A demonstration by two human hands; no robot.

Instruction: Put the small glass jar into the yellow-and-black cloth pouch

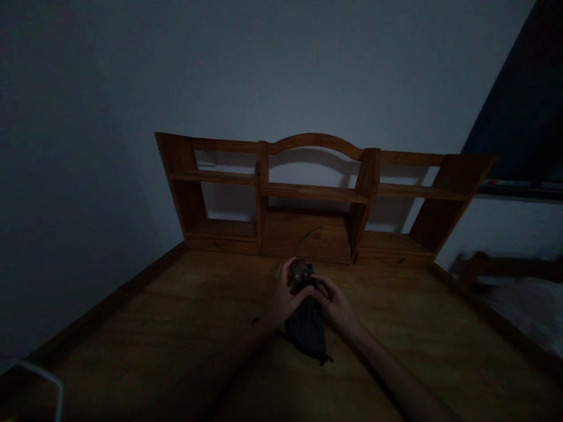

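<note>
Over the middle of a wooden desk, my left hand (284, 294) is closed around what looks like a pair of sunglasses (301, 269), with a brownish lens and a thin curved temple arm rising toward the shelf. My right hand (331, 295) is closed, its thumb and fingers pinching the upper end of a dark cloth pouch (307, 328). The pouch hangs toward me, its narrow lower end tipped with small cord-like tabs. The sunglasses sit at the pouch's top, between both hands. Dim light hides how far they are inside it.
A low wooden shelf unit (314, 190) with several compartments stands along the back of the desk (211, 299), against the wall. A pale bent tube or cable (44, 372) shows at lower left. Past the desk's right edge lies a pale, blurred bundle (528, 305).
</note>
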